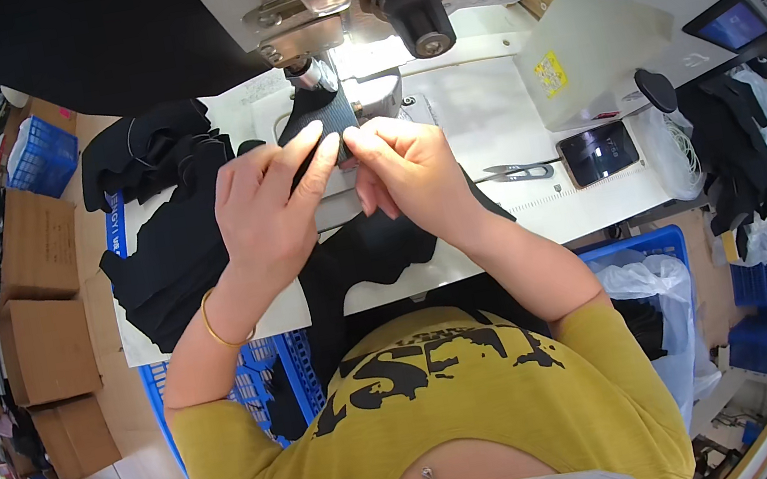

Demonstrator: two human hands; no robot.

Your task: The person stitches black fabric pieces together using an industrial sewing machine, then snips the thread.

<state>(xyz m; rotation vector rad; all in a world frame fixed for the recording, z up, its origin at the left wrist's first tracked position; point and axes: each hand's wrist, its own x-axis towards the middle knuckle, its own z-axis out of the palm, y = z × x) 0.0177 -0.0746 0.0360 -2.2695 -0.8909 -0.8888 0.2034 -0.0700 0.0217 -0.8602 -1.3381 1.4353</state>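
A piece of black fabric (330, 117) lies under the needle area of a sewing machine (309, 69), its ribbed dark band lit by the lamp. My left hand (267, 198) holds the band's left side, thumb and index finger at its near edge. Opposite it, my right hand (406, 163) pinches the right corner of the band between thumb and index finger, the other fingers curled beneath. More black cloth (370, 247) hangs from the work toward my lap. What lies under my fingertips is hidden.
Black fabric pieces (170, 265) are heaped on the left of the white table (527, 215). Thread snips (519, 172) and a phone (598, 153) lie to the right. Blue crates (673, 242) stand below the table. Cardboard boxes (46, 347) line the left side.
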